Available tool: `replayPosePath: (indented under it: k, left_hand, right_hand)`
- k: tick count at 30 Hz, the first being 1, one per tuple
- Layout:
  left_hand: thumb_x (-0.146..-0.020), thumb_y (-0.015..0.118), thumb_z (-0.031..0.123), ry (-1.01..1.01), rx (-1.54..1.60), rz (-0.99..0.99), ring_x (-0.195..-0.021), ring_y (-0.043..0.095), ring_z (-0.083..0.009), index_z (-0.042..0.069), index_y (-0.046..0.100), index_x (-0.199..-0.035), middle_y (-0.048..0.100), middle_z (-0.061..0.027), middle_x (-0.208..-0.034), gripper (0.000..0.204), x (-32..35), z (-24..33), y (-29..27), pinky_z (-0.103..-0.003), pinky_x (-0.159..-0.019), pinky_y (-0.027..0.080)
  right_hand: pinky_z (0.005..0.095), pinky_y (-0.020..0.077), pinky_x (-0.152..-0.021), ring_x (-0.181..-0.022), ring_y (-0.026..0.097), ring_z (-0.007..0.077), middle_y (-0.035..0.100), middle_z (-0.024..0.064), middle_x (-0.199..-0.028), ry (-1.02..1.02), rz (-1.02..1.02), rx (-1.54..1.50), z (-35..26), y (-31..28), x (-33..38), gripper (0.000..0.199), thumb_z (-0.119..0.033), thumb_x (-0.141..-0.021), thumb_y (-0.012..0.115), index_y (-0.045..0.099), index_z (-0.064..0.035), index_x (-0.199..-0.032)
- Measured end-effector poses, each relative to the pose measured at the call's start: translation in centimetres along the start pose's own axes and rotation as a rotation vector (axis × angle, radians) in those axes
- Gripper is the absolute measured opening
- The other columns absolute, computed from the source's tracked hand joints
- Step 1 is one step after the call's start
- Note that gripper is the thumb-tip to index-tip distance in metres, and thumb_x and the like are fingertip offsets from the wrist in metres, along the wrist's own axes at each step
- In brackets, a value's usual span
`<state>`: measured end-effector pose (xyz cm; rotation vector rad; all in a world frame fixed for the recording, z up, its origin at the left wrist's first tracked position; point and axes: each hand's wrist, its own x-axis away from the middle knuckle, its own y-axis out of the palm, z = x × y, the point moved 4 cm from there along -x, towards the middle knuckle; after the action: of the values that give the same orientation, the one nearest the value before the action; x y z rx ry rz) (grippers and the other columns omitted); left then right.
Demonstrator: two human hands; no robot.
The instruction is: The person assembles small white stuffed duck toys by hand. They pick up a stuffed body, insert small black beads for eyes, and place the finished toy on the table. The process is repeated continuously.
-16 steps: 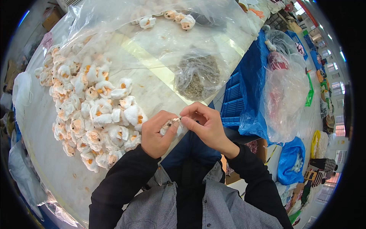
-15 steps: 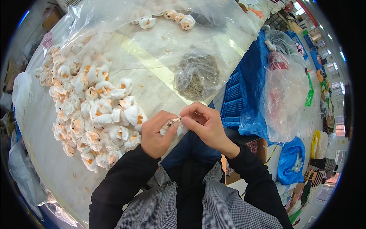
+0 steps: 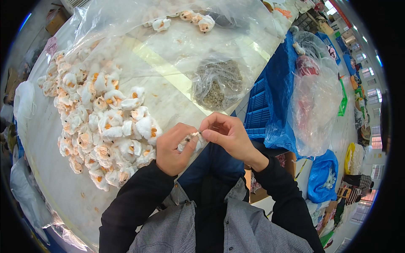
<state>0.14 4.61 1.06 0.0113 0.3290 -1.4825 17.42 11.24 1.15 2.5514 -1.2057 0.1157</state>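
Observation:
My left hand [image 3: 174,150] is closed around a small white plush piece [image 3: 183,145] with a dark spot on it, at the near edge of the table. Fingers hide most of the piece. My right hand [image 3: 230,137] meets it from the right, thumb and forefinger pinched together at the piece's edge. Whatever sits between those fingertips is too small to make out. To the left of my hands spreads a heap of white and peach plush pieces [image 3: 112,128] with orange parts, some showing dark dots.
Beyond my hands lies a clear plastic bag [image 3: 219,84] of small grey-brown bits. Plastic sheeting [image 3: 114,25] covers the table's far part, with a few plush pieces there. Blue crates [image 3: 256,107] and a clear bag [image 3: 316,105] stand right of the table; a blue bag [image 3: 322,177] sits lower.
The right fingertips have drawn slightly closer together at the plush piece's edge. The left hand keeps its hold almost unmoved, and the heap is as before.

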Motion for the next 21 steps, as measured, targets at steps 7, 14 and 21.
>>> replayPosePath:
  k: [7, 14, 21]
  left_hand:
    - [-0.090, 0.069, 0.002, 0.037, 0.015, -0.005, -0.085, 0.071, -0.0284, -0.001, 0.070, -0.104, 0.071, -0.0149, -0.096, 0.015, 0.0, 0.1, -0.1, -0.033, -0.075, 0.054]
    - [-0.090, 0.068, 0.001, 0.028, 0.031, -0.012, -0.085, 0.071, -0.0284, -0.002, 0.070, -0.104, 0.071, -0.0148, -0.096, 0.014, 0.0, 0.0, -0.1, -0.033, -0.076, 0.054]
    - [-0.092, 0.067, 0.003, -0.006, -0.007, 0.002, -0.083, 0.067, -0.0237, -0.003, 0.070, -0.101, 0.069, -0.0129, -0.092, 0.012, -0.1, 0.0, 0.1, -0.032, -0.077, 0.051]
  right_hand:
    - [0.0232, 0.0506, -0.083, -0.094, 0.062, 0.0064, 0.068, -0.0003, -0.103, 0.001, -0.032, -0.106, 0.5, -0.1, 0.2, 0.016, -0.011, -0.101, 0.072, 0.068, -0.0010, -0.113]
    - [0.0241, 0.0513, -0.081, -0.091, 0.063, 0.0076, 0.068, 0.0006, -0.101, -0.017, 0.000, -0.114, 0.6, 0.1, 0.3, 0.016, -0.012, -0.101, 0.072, 0.068, -0.0010, -0.112]
    - [0.0276, 0.0536, -0.073, -0.080, 0.067, 0.0114, 0.070, 0.0052, -0.092, -0.224, 0.107, 0.383, -0.6, 0.4, 0.6, 0.012, -0.008, -0.097, 0.072, 0.068, -0.0001, -0.105]
